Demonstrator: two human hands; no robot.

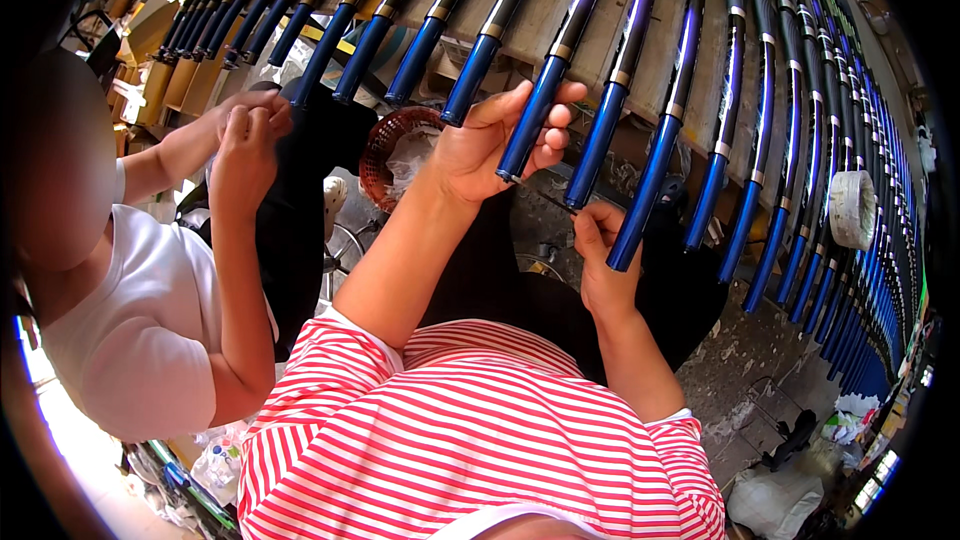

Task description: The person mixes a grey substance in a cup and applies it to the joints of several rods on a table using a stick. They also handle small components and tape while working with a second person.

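A long row of fishing rods with glossy blue butt ends, silver bands and black-purple shafts lies side by side, butts toward me. My left hand (465,152) is wrapped round the blue butt of one fishing rod (536,118), thumb and fingers on opposite sides. Just to the right, my right hand (606,265) pinches a thin dark stick-like tool (556,203). Its far tip points up toward the open end of that rod, apart from it or touching, I cannot tell. Another blue rod butt (642,202) passes partly in front of my right fingers.
A wooden bench (655,75) carries the rods. On the left, a co-worker in a white shirt (140,330) holds both hands together near other rod ends. A red-brown basket (378,165) stands below the bench. A white tape roll (852,210) sits on rods at right.
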